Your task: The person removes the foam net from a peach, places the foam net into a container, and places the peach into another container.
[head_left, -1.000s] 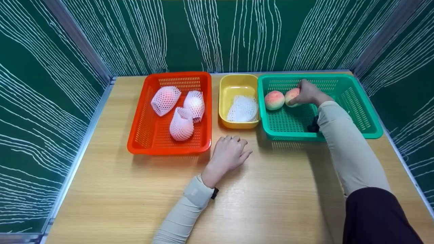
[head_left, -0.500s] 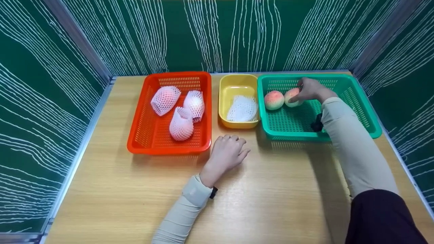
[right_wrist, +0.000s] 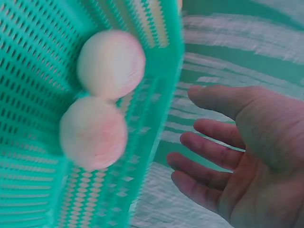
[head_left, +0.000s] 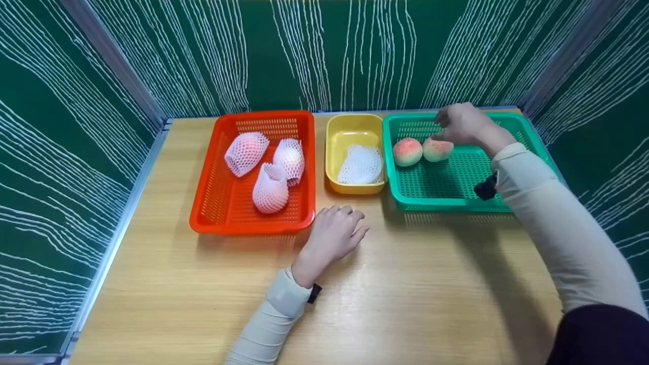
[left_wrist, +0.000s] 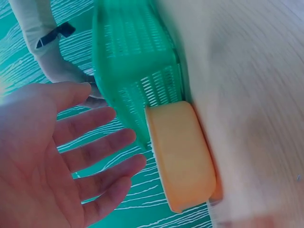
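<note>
Right hand [head_left: 464, 124] is up over the back rim of the green basket [head_left: 436, 204], fingers loosely bent and spread, nothing held; right wrist view shows a gap between its fingertips and the fruit. Two peaches, left peach [head_left: 407, 152] and right peach [head_left: 437, 150], sit bare at the left end of that basket, touching each other; right peach is the one nearest the hand. Left hand [head_left: 334, 235] is palm down above the table [head_left: 385, 284], near the red basket's front right corner; left wrist view has its fingers long, slightly bent, well apart, holding nothing. Red basket [head_left: 253, 228] carries three fruits in white foam nets: rear-left netted fruit [head_left: 247, 152] apart, rear-right netted fruit [head_left: 289, 159] and front netted fruit [head_left: 271, 190] against each other. Yellow tub [head_left: 355, 189] stands between the two baskets, just beside the green one, with loose white foam netting [head_left: 361, 165] at its front end. Black strap gear on both wrists, left wrist device [head_left: 314, 293] and right wrist device [head_left: 485, 187]; any lettering on those too small to tell. Markings: green back wall [head_left: 304, 56] and side walls covered in long wavy white lines. Right wrist view blurred on basket and peaches.
</note>
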Demonstrator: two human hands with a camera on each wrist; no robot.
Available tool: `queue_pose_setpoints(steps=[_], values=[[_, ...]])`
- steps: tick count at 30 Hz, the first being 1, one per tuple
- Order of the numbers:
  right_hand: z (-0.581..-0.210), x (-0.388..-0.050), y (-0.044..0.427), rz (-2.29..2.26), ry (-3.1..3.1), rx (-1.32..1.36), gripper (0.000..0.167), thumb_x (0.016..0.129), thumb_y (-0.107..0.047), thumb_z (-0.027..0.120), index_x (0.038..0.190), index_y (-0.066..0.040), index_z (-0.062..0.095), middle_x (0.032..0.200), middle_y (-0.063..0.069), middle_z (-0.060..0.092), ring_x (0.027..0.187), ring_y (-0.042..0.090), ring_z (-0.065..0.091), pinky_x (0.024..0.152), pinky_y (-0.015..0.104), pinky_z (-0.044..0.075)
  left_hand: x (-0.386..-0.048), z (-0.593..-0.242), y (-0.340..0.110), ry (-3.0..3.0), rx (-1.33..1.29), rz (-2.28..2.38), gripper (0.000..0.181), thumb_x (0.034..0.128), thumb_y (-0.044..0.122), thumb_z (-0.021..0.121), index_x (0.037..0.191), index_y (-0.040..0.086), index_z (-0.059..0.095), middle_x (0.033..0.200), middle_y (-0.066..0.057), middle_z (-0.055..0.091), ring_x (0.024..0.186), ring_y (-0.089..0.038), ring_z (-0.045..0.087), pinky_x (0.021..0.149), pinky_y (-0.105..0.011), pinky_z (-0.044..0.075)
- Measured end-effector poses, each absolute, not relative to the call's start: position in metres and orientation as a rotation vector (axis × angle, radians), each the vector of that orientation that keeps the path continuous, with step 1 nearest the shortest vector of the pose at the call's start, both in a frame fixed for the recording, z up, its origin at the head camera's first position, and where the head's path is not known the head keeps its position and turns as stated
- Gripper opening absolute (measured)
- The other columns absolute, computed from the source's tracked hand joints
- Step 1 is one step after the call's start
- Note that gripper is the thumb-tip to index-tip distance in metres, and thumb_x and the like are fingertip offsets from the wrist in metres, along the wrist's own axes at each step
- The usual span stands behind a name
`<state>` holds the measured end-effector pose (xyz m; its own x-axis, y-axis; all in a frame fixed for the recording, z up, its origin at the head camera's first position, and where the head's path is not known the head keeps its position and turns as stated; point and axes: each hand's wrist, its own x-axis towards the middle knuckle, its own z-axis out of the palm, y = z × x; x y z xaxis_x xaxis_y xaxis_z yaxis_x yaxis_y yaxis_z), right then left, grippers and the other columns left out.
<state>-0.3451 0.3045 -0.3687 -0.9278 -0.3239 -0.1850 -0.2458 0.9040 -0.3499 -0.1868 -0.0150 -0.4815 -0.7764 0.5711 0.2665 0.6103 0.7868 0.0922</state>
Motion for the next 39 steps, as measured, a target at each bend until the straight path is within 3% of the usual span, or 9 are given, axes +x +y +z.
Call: queue_pose_setpoints(steps=[8, 21, 29, 39], values=[[-0.364, -0.291, 0.270, -0.539, 2.995, -0.765, 0.021, 0.086, -0.013, 0.069, 0.102, 0.001, 0.070, 0.096, 0.017, 0.070, 0.083, 0.030, 0.065, 0.074, 0.048, 0.053, -0.177, -0.469, -0.022, -2.774, -0.963, -0.348, 0.033, 0.0961, 0.041, 0.056, 0.110, 0.016, 0.072, 0.101, -0.002, 0.069, 0.087, -0.022, 0.061, 0.074, -0.036, 0.049], [-0.369, -0.207, 0.232, -0.499, 3.057, -1.099, 0.021, 0.080, -0.021, 0.080, 0.093, -0.008, 0.072, 0.088, 0.002, 0.070, 0.076, 0.017, 0.065, 0.065, 0.038, 0.055, -0.161, -0.447, -0.034, -2.794, -0.975, -0.477, 0.032, 0.0951, 0.041, 0.058, 0.111, 0.017, 0.072, 0.103, -0.001, 0.070, 0.087, -0.020, 0.063, 0.077, -0.034, 0.051], [-0.365, -0.187, 0.214, -0.501, 3.038, -1.265, 0.018, 0.079, -0.021, 0.081, 0.090, -0.010, 0.072, 0.083, 0.000, 0.065, 0.073, 0.015, 0.063, 0.059, 0.035, 0.053, -0.157, -0.439, -0.035, -2.772, -0.963, -0.508, 0.030, 0.0950, 0.039, 0.059, 0.109, 0.016, 0.073, 0.099, 0.000, 0.070, 0.085, -0.020, 0.063, 0.073, -0.033, 0.050], [-0.351, -0.190, 0.188, -0.460, 2.978, -1.360, 0.017, 0.081, -0.020, 0.078, 0.093, -0.009, 0.072, 0.082, 0.001, 0.065, 0.068, 0.014, 0.058, 0.059, 0.030, 0.051, -0.168, -0.433, -0.050, -2.835, -0.939, -0.727, 0.032, 0.0952, 0.039, 0.060, 0.111, 0.014, 0.072, 0.107, 0.001, 0.070, 0.094, -0.017, 0.065, 0.081, -0.032, 0.051]])
